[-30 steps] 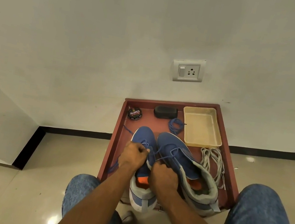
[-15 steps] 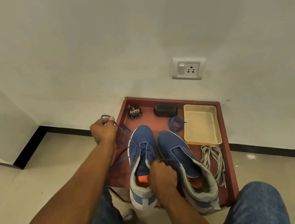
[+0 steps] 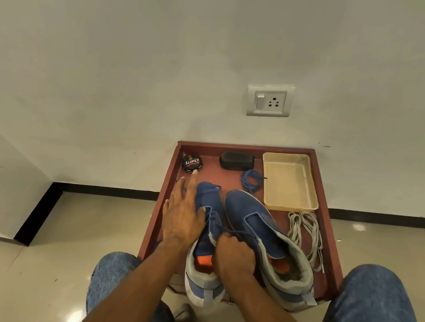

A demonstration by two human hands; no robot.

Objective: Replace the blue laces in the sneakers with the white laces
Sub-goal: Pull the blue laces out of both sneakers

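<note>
your left hand [image 3: 185, 214] lies flat with fingers straight and spread, resting along the outer side of the left sneaker [image 3: 205, 242], its fingertips reaching toward the round tin of cherry shoe polish [image 3: 192, 163] at the far left corner of the red-brown tray [image 3: 332, 238]. your right hand [image 3: 235, 258] is curled into a fist at the tongue of that same sneaker, pinching the blue lace [image 3: 218, 225] that is threaded through its eyelets; the strand runs taut from the fist across toward the shoe beside it. the right sneaker [image 3: 263, 238] lies just beside the first, touching it, toe pointing to the far edge of the tray, its eyelets bare and its orange insole showing. a second blue lace [image 3: 252, 180] sits coiled loose on the tray floor between the black shoe brush [image 3: 236, 160] and the cream plastic tray [image 3: 290, 181] in the far right corner. the white laces [image 3: 306, 234] lie in a loose bundle along the right edge, just beside the right sneaker and near the cream tray's near rim. both sneaker heels overhang the near edge of the tray, above the tiled floor [image 3: 46, 259] between your jeans-clad knees [image 3: 382, 318].
</note>
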